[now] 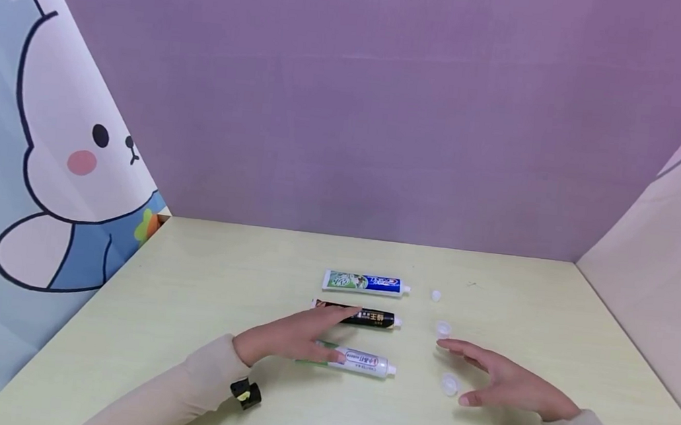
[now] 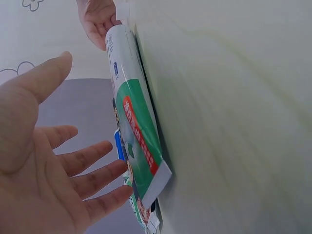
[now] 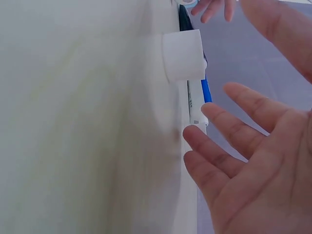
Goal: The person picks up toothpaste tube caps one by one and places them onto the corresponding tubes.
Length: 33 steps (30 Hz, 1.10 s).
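Note:
Three toothpaste tubes lie in a column on the table, uncapped nozzles to the right: a blue-and-green tube [image 1: 371,283] at the back, a black tube [image 1: 378,319] in the middle, a white-and-green tube [image 1: 364,362] in front. My left hand [image 1: 296,335] hovers with spread fingers over the left parts of the front two, partly hiding them. In the left wrist view its palm faces the green end of the front tube [image 2: 134,122]. My right hand [image 1: 510,383], fingers extended and holding nothing, is beside the front white cap [image 1: 450,384], which stands upright in the right wrist view.
Behind the front cap are a middle white cap [image 1: 442,329] and a smaller back cap [image 1: 435,295], each right of a tube nozzle. The pale table [image 1: 239,258] meets a purple backdrop [image 1: 349,119], with printed cloth panels on both sides.

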Each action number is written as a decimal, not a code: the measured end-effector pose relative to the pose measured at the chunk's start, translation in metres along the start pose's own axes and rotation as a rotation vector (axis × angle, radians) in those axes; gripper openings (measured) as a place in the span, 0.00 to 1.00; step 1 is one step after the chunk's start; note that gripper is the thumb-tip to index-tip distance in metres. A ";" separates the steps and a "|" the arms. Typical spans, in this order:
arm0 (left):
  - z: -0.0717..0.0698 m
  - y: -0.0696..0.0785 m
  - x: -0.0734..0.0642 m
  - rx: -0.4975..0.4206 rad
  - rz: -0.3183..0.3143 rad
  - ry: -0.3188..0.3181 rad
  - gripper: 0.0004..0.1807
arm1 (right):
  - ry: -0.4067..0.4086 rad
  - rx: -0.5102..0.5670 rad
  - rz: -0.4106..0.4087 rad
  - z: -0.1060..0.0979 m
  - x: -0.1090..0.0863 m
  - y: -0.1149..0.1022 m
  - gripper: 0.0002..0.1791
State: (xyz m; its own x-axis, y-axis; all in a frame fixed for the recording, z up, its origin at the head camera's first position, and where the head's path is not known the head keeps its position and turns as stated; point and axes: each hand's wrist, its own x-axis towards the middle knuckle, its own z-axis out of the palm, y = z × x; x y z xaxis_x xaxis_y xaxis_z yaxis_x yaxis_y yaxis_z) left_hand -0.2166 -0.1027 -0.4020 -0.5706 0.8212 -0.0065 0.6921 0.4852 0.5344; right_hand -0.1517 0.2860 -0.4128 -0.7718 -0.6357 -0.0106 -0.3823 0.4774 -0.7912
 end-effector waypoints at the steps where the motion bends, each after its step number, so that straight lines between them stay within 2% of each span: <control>1: 0.000 0.001 0.001 -0.003 0.000 -0.004 0.45 | -0.005 0.005 -0.006 0.000 0.000 0.001 0.41; 11: 0.003 0.004 0.002 -0.057 -0.012 -0.028 0.45 | -0.003 0.013 0.009 0.001 0.002 0.003 0.40; 19: 0.006 0.007 0.001 -0.106 -0.022 -0.069 0.43 | -0.002 0.020 -0.076 0.006 0.006 0.005 0.36; 25: 0.009 0.007 0.003 -0.100 -0.025 -0.087 0.39 | -0.010 0.015 -0.064 0.006 0.008 0.006 0.34; 33: 0.007 0.009 0.010 -0.082 -0.125 -0.067 0.27 | -0.028 -0.014 -0.062 0.002 0.011 0.010 0.30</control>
State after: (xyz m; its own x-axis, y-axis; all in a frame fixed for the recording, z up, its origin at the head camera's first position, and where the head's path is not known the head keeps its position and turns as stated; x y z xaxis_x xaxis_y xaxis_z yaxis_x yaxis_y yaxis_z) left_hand -0.2130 -0.0886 -0.4034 -0.6172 0.7756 -0.1325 0.5776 0.5609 0.5930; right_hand -0.1629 0.2820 -0.4220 -0.7320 -0.6810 0.0210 -0.4365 0.4451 -0.7819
